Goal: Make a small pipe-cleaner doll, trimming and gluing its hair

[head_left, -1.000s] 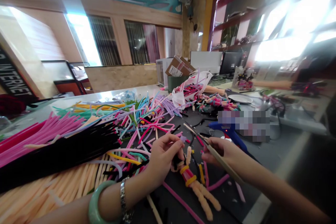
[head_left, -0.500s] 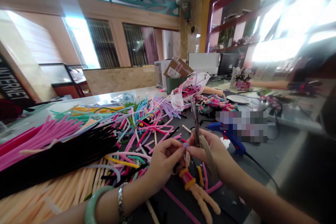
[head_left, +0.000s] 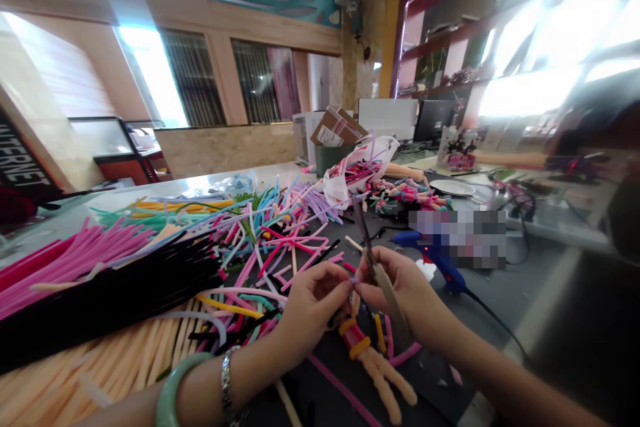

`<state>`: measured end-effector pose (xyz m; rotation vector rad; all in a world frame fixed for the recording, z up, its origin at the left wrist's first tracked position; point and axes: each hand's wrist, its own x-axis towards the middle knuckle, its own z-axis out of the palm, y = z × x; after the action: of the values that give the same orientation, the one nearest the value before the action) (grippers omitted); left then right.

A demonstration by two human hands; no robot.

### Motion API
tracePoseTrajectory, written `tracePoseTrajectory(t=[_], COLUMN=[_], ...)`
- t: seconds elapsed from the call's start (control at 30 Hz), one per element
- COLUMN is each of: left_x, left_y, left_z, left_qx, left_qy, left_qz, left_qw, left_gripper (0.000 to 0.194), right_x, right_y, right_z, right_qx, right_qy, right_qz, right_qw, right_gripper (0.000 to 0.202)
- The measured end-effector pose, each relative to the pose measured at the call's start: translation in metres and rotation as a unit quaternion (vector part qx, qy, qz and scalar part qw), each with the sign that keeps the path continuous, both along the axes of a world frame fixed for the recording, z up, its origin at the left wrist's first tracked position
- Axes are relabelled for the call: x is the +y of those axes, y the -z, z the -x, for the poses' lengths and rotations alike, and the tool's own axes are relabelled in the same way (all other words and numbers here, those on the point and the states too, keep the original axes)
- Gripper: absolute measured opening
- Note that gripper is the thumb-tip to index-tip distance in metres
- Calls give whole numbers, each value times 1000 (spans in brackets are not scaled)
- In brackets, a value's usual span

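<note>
- Head view: both hands meet just right of the middle, low over a dark table (head_left: 495,307), fingertips close together around a small purple piece (head_left: 355,281).
- Left hand (head_left: 315,303): the forearm slants up from the lower left, a green bangle (head_left: 173,390) and a silver bracelet (head_left: 227,383) on it. The fingers curl inward, and thumb and forefinger pinch the purple piece.
- Right hand (head_left: 400,293): the forearm slants up from the lower right. The thumb and fingertips reach toward the left hand and meet at the purple piece, while the hand grips scissors (head_left: 383,283), blades pointing up and away from the person. How far the blades are apart is hard to tell.
- Doll (head_left: 367,353): it lies below the hands, red body with yellow bands, peach legs spread toward the lower right. Its upper end is partly hidden behind the left fingers, so whether they touch it cannot be told.
- Around them: a blue glue gun (head_left: 433,253) lies to the right of the right hand, its cord running toward the lower right. Black stems (head_left: 125,287), pink stems (head_left: 85,253) and peach stems (head_left: 110,360) lie in bundles at left.
</note>
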<state>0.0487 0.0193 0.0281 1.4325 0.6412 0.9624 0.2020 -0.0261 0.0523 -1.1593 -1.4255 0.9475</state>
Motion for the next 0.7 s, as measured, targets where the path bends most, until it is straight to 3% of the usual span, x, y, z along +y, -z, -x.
tracePoseTrajectory(t=[0.17, 0.4, 0.7], left_x=[0, 0, 1], left_y=[0, 1, 3], left_z=[-1, 0, 0], left_qx=[13, 9, 23], left_qy=[12, 30, 6], left_qz=[-1, 5, 1], left_qw=[1000, 1000, 1000], left_gripper=[28, 25, 22], right_x=[-1, 1, 0], right_y=[2, 2, 2], right_z=[0, -1, -8], right_qx=[-29, 58, 32], right_qy=[19, -21, 17], right_qz=[-7, 2, -18], right_qw=[999, 998, 999], right_gripper=[16, 24, 19])
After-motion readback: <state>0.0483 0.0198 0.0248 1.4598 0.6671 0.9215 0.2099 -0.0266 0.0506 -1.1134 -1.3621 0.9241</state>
